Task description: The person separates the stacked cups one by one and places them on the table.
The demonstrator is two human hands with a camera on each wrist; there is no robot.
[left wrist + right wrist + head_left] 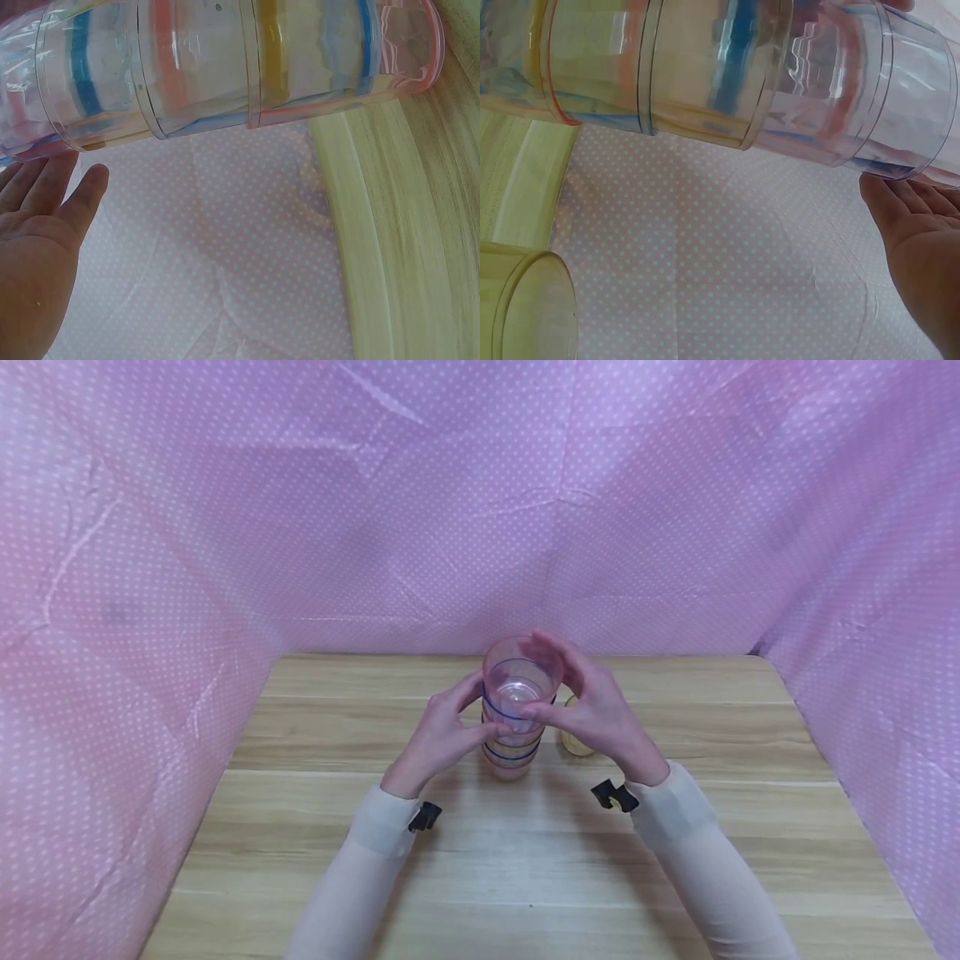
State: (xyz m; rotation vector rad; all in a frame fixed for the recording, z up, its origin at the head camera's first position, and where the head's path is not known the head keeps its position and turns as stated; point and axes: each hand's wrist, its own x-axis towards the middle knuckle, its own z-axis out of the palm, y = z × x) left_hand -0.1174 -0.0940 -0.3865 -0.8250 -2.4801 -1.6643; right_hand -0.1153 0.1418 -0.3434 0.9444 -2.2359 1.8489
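Observation:
A tall stack of nested clear plastic cups [513,747], banded in several colours, stands upright on the table. A pink-rimmed cup [522,652] tops it. My left hand [442,735] holds the stack from the left, below the rim, its thumb across the front. Higher up on the right, my right hand [592,706] grips the topmost cup, thumb in front and fingers round the far side. In the left wrist view the stack [202,67] lies across the top, above the left hand [37,247]. The right wrist view shows the right hand [922,247] against the stack's upper end.
A yellow clear cup [536,307] stands just right of the stack, partly hidden by the right hand in the head view. The wooden table [300,860] has pink dotted cloth [450,527] hanging round its back and sides.

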